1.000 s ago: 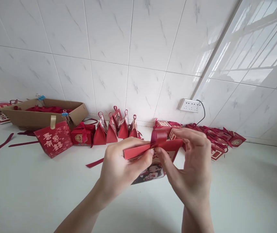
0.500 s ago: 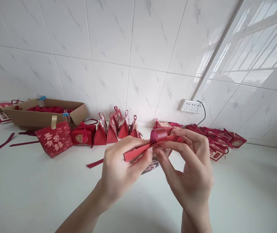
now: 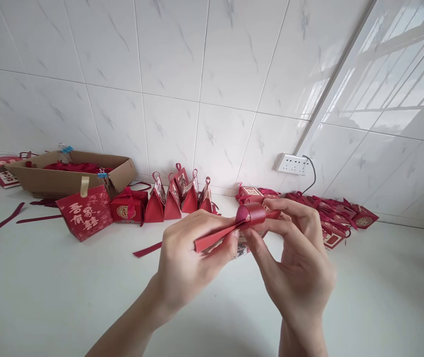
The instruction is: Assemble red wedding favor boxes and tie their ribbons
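Between my two hands, above the white table, is a red paper gift box (image 3: 212, 240) with a dark red ribbon loop (image 3: 253, 214) standing up from its top edge. My left hand (image 3: 191, 255) pinches the box's folded top edge, thumb in front and fingers behind. My right hand (image 3: 295, 253) grips the same edge from the other side, its thumb and index finger at the foot of the loop. Part of the box's printed face shows below the fingers; the rest is hidden behind my hands.
An open cardboard box (image 3: 63, 178) of red ribbon stands at the back left. Before it are a large red box (image 3: 84, 213) and a bow-tied box (image 3: 128, 207). Several pointed red boxes (image 3: 155, 206) stand near the wall. More red boxes (image 3: 360, 218) lie right, by a power strip (image 3: 291, 164).
Both hands and the box have shifted slightly right in the picture. The box has turned a little, so less of its printed face shows. My grip looks the same.
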A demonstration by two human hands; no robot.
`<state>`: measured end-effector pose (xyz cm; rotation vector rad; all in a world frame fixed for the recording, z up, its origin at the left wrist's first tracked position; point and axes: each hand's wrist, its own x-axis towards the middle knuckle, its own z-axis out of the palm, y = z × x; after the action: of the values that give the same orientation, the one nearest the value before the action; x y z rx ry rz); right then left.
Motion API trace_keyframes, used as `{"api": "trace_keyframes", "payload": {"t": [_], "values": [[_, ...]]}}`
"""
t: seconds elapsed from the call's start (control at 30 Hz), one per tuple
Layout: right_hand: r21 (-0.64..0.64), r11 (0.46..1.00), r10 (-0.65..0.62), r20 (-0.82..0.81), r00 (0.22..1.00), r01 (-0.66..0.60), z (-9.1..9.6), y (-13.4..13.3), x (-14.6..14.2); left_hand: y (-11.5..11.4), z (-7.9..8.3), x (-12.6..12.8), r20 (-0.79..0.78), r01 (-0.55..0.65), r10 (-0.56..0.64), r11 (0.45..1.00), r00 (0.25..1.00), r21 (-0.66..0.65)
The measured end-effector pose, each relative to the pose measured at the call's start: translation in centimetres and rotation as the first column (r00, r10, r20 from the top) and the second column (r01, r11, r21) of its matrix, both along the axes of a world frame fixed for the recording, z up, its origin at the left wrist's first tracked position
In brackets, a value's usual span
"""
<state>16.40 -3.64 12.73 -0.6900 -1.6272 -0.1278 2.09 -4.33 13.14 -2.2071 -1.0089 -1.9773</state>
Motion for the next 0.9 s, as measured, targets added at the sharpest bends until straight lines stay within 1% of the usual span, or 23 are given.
{"api": "trace_keyframes", "payload": {"t": [0.13,0.4,0.5,0.63,0.8,0.9], "values": [[-0.015,1.000,0.015,-0.003,1.000,-0.015,-0.05,0.06,0.01,0.13,-0.05,0.05,0.003,0.026,-0.026,0.999,1.000,0.025],[-0.134,0.985,0.103,-0.026,0.994,-0.106,-0.03,-0.26,0.05,-0.02,-0.09,0.16,0.015,0.014,-0.014,1.000,1.000,-0.012],[-0.177,0.976,0.125,-0.013,0.992,-0.125,0.07,-0.35,0.14,0.04,-0.16,0.15,0.008,0.005,-0.005,1.000,1.000,0.010],[-0.112,0.993,0.037,-0.005,0.999,-0.037,0.21,-0.21,0.33,0.18,-0.28,0.19,-0.018,-0.006,0.008,0.996,1.000,0.086],[-0.080,0.988,-0.123,0.100,0.987,0.131,0.25,-0.19,0.31,0.47,-0.44,0.35,-0.060,-0.053,0.066,0.977,0.996,0.207],[-0.084,0.984,-0.148,0.114,0.982,0.158,0.12,-0.20,0.28,0.67,-0.56,0.37,-0.089,-0.084,0.109,0.964,0.990,0.252]]}}
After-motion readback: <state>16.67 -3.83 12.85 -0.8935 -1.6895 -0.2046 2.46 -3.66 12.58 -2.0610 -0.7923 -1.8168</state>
